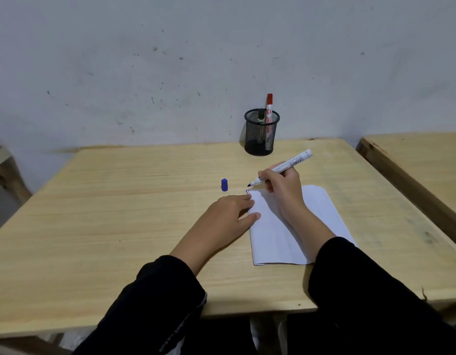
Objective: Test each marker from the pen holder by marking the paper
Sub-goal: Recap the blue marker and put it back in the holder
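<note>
Setting: pale wooden table [145, 213] with a visible straight grain, pushed against a scuffed grey-white wall [170, 60]; the corner of a second wooden table [414, 160] sits to the right.
Pen holder: black wire-mesh cylinder [261, 131] standing near the table's far edge, by the wall.
In the holder: a red-capped marker [269, 108] rising above the rim, and a shorter dark-topped marker [261, 116] seen mostly through the mesh.
Paper: white folded sheet [321, 213] lying flat, front right of centre; short red and dark strokes [247, 191] mark its far left corner.
Right hand: right hand [283, 185] closed in a writing grip around a white-barrelled marker [286, 167], uncapped, its dark tip just above the table beyond the paper's corner; the heel of the hand rests over the sheet.
Left hand: left hand [229, 213] flat and relaxed, fingers loosely spread, fingertips touching the paper's left edge, holding nothing.
Cap: small blue marker cap [224, 185] standing upright on the table, left of the tip, apart from both hands.
Sleeves: black, cut off at the lower frame.
Hard to read: barrel print too small to make out.
</note>
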A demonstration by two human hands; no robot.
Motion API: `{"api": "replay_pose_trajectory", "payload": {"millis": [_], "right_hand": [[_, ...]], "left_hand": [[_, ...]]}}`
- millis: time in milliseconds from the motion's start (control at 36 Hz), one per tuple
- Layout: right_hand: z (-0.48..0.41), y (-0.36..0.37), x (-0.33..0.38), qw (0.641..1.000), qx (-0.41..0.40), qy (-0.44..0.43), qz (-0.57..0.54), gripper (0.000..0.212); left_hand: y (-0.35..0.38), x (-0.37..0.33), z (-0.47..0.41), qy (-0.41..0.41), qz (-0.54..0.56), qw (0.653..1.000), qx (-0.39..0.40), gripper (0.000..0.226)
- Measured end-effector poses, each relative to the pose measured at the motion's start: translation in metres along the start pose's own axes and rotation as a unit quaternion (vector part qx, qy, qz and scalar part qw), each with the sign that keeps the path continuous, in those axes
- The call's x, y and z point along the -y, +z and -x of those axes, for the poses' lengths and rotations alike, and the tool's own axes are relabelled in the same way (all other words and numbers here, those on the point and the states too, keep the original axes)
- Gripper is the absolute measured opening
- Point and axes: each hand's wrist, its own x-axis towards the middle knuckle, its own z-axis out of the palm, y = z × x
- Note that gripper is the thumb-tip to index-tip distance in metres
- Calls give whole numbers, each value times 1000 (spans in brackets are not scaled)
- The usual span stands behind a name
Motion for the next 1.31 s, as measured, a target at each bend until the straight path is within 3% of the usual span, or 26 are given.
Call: {"api": "replay_pose_trajectory", "payload": {"millis": [1083,1306], "right_hand": [[-2,5,-2,995,-12,-30,96,15],[-7,-1,-1,990,-29,33,-133,15]], "left_hand": [[1,-2,2,-31,1,1000,-2,35],[2,2,2,-24,15,1000,0,35]]}}
